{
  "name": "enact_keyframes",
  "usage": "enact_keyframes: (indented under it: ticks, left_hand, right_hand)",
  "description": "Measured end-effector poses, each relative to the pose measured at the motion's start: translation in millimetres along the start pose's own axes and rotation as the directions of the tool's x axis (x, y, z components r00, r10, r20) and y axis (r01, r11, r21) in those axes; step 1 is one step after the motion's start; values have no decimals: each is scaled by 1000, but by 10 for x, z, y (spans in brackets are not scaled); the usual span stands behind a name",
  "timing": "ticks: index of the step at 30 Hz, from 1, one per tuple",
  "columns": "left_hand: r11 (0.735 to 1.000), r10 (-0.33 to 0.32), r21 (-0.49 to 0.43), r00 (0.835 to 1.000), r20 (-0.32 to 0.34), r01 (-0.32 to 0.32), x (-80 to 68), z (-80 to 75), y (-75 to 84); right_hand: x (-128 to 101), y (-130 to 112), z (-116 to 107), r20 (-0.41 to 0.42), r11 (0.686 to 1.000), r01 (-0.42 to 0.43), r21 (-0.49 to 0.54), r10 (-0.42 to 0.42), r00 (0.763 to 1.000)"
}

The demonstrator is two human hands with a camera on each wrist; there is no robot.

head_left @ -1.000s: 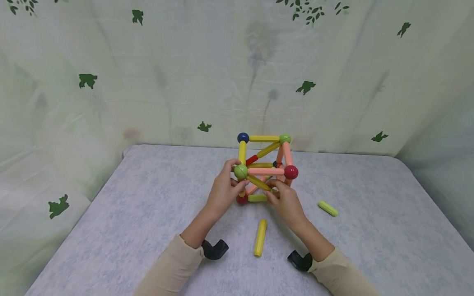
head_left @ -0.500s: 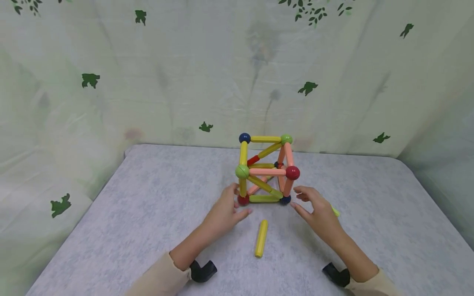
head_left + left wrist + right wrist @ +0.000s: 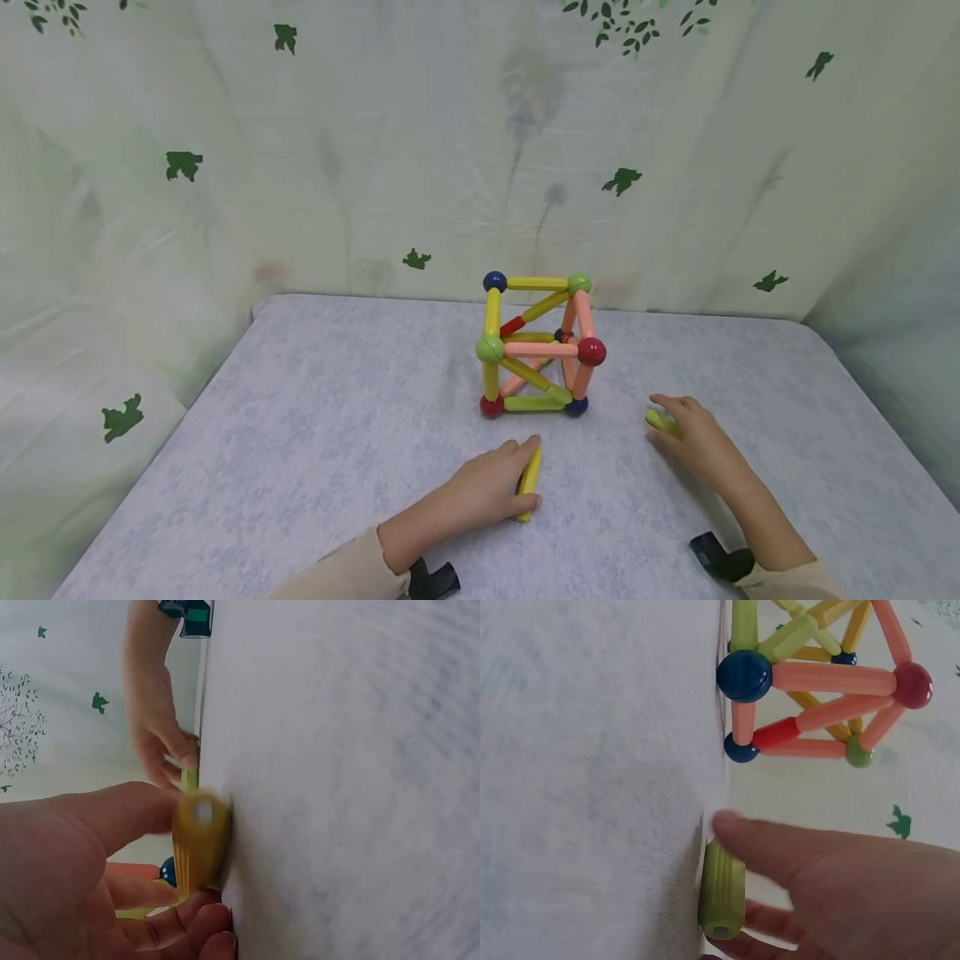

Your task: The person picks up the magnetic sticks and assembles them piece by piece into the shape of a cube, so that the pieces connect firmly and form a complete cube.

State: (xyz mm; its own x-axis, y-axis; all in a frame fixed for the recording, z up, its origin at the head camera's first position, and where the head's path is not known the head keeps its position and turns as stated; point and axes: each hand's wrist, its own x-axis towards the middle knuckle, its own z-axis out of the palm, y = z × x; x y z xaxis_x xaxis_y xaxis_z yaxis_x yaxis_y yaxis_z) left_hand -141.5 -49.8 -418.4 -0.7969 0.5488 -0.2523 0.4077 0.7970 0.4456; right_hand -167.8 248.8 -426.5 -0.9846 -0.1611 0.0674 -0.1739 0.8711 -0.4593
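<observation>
My left hand (image 3: 483, 487) has its thumb and fingers about a yellow magnetic rod (image 3: 530, 479) lying on the table. In the left wrist view the thumb touches this rod (image 3: 201, 840), whose near end is blurred. My right hand (image 3: 697, 437) curves its thumb and fingers round a short light-green magnetic rod (image 3: 663, 422), with part of it under the hand. Seen from the right wrist, the green rod (image 3: 724, 892) lies against the tabletop between thumb and fingers. Behind both hands stands a cube-like frame of coloured rods and balls (image 3: 542, 350), touched by neither hand.
The grey-white cloth-covered table (image 3: 337, 375) runs back to a pale curtain (image 3: 360, 167) with green leaf prints. Black curved wrist pieces (image 3: 720, 558) sit by both sleeves. Diagonal rods cross some faces of the frame.
Both hands have left the frame, which now stands unsupported. My left hand has moved toward me onto the yellow rod, while my right hand has moved right to the light-green rod.
</observation>
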Motion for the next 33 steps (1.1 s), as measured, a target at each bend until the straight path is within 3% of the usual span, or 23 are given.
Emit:
enact_keyframes:
  ticks: [7, 10, 12, 15, 18, 21, 24, 25, 29, 33]
  left_hand:
    - [995, 52, 82, 998, -20, -50, -26, -15, 2]
    - [996, 61, 61, 997, -42, -58, -46, -50, 0]
    - [998, 67, 14, 995, -71, -66, -66, -97, 0]
    - [991, 98, -78, 986, -138, -109, -113, -200, -2]
    - [968, 158, -161, 964, -212, -194, -164, -322, 3]
    - [934, 210, -219, 928, -308, -284, -213, -446, 13]
    - [889, 219, -283, 878, -426, -359, -243, -567, 42]
    - [863, 213, -324, 860, -463, -388, -249, -604, 50]
    - [729, 145, -477, 793, -592, -490, -251, -759, 84]
    - [586, 65, -583, 751, -658, -562, -199, -944, 114]
  right_hand:
    - [70, -35, -20, 103, 999, 22, -34, -19, 995]
    - [119, -161, -113, 85, 999, 44, 4, -45, 995]
    - [151, -276, -193, 33, 997, 60, 45, -62, 998]
    - [192, -469, -312, -111, 986, 125, 106, -114, 987]
    - [241, -646, -417, -276, 961, 245, 129, -203, 940]
    - [316, -801, -496, -370, 926, 346, 152, -271, 889]
    - [403, -935, -537, -398, 896, 390, 212, -285, 872]
    - [435, -972, -540, -402, 885, 401, 235, -287, 870]
    - [548, -1100, -527, -402, 851, 425, 308, -289, 869]
    - [628, -1178, -488, -361, 846, 426, 320, -307, 881]
